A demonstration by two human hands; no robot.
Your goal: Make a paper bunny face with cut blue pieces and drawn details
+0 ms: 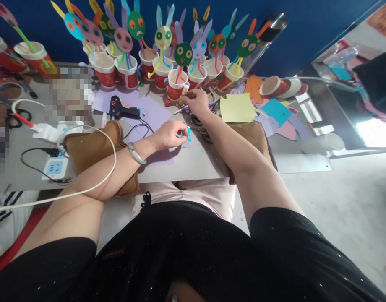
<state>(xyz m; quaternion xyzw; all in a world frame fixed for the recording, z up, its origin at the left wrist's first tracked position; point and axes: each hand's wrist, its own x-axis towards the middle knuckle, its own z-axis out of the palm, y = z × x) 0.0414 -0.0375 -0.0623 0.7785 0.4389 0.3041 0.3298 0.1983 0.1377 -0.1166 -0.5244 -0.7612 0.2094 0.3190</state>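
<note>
My left hand, with a bangle on the wrist, is over the table near its front edge. Its thumb and forefinger are pinched together; anything between them is too small to make out. Small blue paper pieces lie just right of its fingertips. My right hand reaches farther back, its fingers closed at a small yellow-and-white glue stick in front of a red paper cup. Dark-handled scissors lie between my hands. A black glue gun rests on purple paper at the left.
Several red cups with paper rabbit heads line the back. Yellow paper and a brown cushion are by my right forearm. Another brown cushion, a power strip and a white cable are at the left.
</note>
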